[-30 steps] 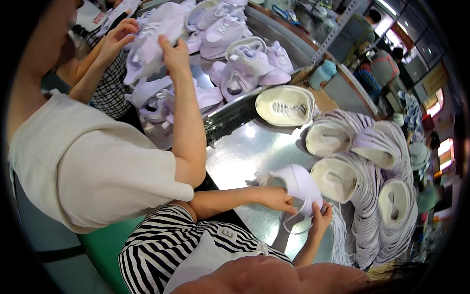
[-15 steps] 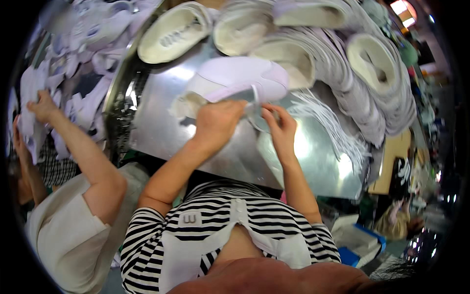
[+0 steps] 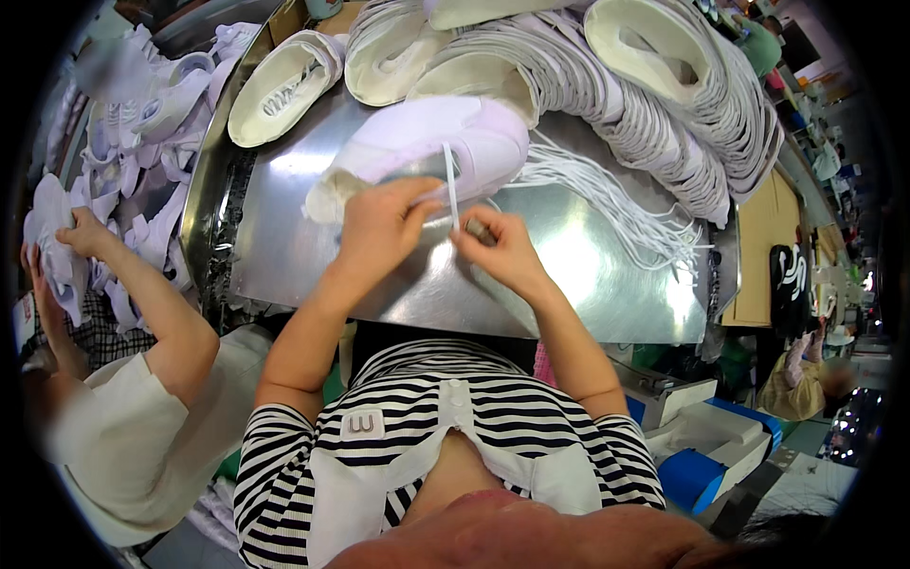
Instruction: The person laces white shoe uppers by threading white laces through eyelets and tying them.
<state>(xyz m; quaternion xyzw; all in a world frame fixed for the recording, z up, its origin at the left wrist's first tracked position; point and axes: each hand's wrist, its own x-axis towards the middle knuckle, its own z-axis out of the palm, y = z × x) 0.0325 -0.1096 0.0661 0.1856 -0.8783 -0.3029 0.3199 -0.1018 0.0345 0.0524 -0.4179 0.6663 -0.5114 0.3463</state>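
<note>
A white shoe upper lies on its side on the metal tabletop, its cream lining showing at the left end. My left hand is closed at the upper's near edge, thumb and index finger close together; its exact hold is partly hidden. From the upper, a white shoelace runs down to my right hand, which pinches it between thumb and fingers. A dull band sits around one of the right fingers. Many loose white laces lie in a bundle to the right of the upper.
Long nested rows of white shoe uppers curve along the back and right of the metal table. A single laced upper stands at back left. Beyond the raised left edge, a co-worker's hand holds a white upper beside a pile.
My right hand has moved left and slightly down, holding the lace, which is now straighter. My left hand has shifted slightly left. The view has shifted, and the co-worker's upper is raised.
</note>
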